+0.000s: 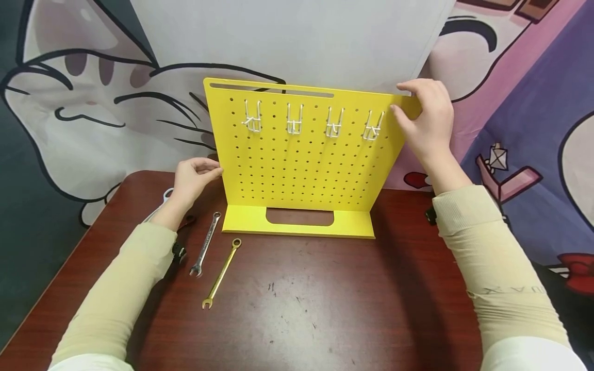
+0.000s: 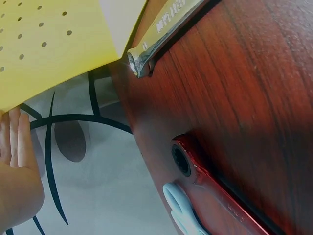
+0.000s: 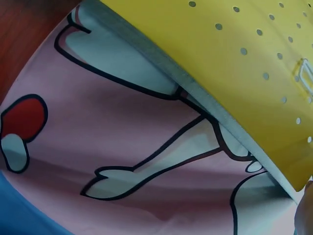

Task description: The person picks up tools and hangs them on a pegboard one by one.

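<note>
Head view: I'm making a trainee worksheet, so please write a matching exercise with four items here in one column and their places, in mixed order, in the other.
Items
1. Gold wrench
2. White hooks
3. Left hand
4. Right hand

Places
A. At the upper right corner of the yellow pegboard
B. Lying on the table
C. At the pegboard's left edge
D. In a row across the pegboard's upper part

Pairs: 1-B, 2-D, 3-C, 4-A

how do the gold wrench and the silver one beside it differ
The gold wrench is yellow-toned; the silver wrench is grey. The gold wrench lies nearer the person, the silver wrench farther left. Both lie on the table, ring ends toward the yellow pegboard.
</note>
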Tool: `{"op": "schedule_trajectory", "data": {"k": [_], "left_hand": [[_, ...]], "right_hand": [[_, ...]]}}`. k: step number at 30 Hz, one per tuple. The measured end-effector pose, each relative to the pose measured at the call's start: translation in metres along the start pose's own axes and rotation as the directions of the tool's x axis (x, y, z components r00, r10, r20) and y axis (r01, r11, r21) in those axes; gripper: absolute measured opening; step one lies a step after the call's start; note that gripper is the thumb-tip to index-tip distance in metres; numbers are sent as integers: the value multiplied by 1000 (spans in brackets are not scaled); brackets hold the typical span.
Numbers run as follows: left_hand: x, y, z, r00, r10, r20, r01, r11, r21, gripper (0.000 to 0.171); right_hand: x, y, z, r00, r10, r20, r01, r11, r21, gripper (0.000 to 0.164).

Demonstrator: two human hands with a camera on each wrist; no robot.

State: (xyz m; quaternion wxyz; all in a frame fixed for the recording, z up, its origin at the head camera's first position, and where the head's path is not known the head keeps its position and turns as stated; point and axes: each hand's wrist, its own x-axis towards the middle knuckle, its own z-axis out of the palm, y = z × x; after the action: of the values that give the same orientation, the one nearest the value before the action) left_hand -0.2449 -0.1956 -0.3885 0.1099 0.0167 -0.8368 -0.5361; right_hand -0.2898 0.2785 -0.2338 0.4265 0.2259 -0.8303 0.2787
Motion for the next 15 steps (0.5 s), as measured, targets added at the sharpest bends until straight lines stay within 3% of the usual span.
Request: {"op": "schedule_trajectory", "data": {"k": [8,15], "left_hand": [[-5,-2,-2,1000,11,22,-11,1000,-12,31],[-7,-6,-17,997,61,55,-58,997,-50,29]], "right_hand": [[-7,5,6,999,37,24,-38,999,16,25],[-9,5,10,999,41,-34,-40,999,32,23]]}}
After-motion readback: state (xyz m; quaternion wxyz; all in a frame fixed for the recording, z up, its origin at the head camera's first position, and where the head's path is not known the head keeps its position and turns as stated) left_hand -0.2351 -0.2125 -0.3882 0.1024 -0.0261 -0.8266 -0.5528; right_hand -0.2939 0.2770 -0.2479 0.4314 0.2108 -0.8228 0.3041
